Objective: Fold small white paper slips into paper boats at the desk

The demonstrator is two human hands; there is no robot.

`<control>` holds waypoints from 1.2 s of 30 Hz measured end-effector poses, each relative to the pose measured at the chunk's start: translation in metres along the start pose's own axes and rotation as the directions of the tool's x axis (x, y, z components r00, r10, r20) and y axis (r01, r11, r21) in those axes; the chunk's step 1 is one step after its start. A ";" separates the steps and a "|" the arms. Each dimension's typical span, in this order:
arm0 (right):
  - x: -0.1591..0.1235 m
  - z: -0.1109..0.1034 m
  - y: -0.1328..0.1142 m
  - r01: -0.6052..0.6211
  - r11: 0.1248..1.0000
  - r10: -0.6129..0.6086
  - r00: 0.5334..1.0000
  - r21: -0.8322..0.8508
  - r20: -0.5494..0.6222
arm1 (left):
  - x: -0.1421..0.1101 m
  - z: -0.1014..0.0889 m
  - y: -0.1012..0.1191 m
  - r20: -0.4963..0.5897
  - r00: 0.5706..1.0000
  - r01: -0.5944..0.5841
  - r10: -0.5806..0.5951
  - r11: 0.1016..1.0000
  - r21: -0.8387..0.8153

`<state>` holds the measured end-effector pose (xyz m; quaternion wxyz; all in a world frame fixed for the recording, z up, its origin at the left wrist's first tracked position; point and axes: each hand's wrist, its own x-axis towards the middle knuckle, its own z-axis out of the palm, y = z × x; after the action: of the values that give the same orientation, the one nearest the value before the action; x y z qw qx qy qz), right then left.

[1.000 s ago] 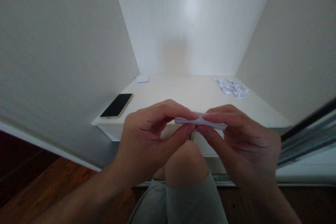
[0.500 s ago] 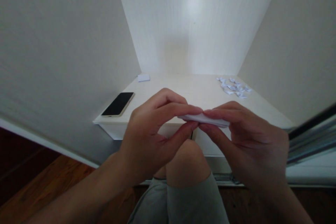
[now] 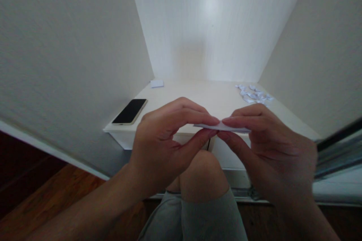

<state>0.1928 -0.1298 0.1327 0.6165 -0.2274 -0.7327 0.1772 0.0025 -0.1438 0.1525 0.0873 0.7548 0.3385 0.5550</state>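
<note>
A narrow strip of folded white paper (image 3: pixel 235 129) is held level in front of my knees, seen almost edge-on. My left hand (image 3: pixel 172 139) pinches it near its middle between thumb and forefinger. Right beside those fingertips, my right hand (image 3: pixel 268 147) grips it the same way, with the strip's right end reaching toward its curled fingers. Fingertips cover the centre of the paper, so the folds there are hidden.
Behind my hands is a white shelf (image 3: pixel 195 92) between grey side walls. A phone (image 3: pixel 130 112) lies at its left edge, and a small white paper piece (image 3: pixel 157 83) sits in the back left corner. Several small folded paper pieces (image 3: pixel 253 94) are scattered at the back right.
The paper strip has tipped so it looks thinner and more level. My right hand has moved slightly right and up; both hands still pinch the paper.
</note>
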 end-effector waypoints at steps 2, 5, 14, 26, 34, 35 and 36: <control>0.000 -0.001 0.000 0.007 0.999 -0.007 1.000 -0.032 0.003 | 0.000 -0.001 -0.001 0.003 1.000 -0.012 0.012 1.000 -0.004; 0.002 -0.003 0.000 0.031 0.996 -0.030 0.999 -0.085 0.015 | 0.001 -0.002 -0.001 0.007 1.000 -0.026 0.026 1.000 -0.005; 0.006 -0.004 0.001 0.050 0.987 -0.045 0.998 -0.156 0.036 | 0.003 -0.006 -0.001 -0.001 0.998 -0.058 0.059 0.995 0.077; 0.014 -0.007 -0.001 0.209 0.896 -0.173 0.977 -0.393 0.126 | 0.006 -0.008 -0.004 0.036 0.998 -0.048 0.045 0.995 0.087; 0.017 -0.009 0.006 0.322 0.827 -0.236 0.943 -0.461 0.234 | 0.009 -0.010 -0.007 0.057 0.996 -0.074 0.064 0.981 0.182; 0.018 -0.009 0.007 0.316 0.836 -0.230 0.944 -0.448 0.237 | 0.009 -0.010 -0.007 0.057 0.997 -0.068 0.058 0.980 0.186; 0.019 -0.009 0.007 0.308 0.846 -0.220 0.945 -0.435 0.241 | 0.010 -0.011 -0.007 0.055 0.997 -0.061 0.051 0.979 0.194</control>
<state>0.1995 -0.1138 0.1456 0.4925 -0.2485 -0.8310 -0.0714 -0.0085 -0.1350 0.1603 0.0054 0.7826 0.3677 0.5022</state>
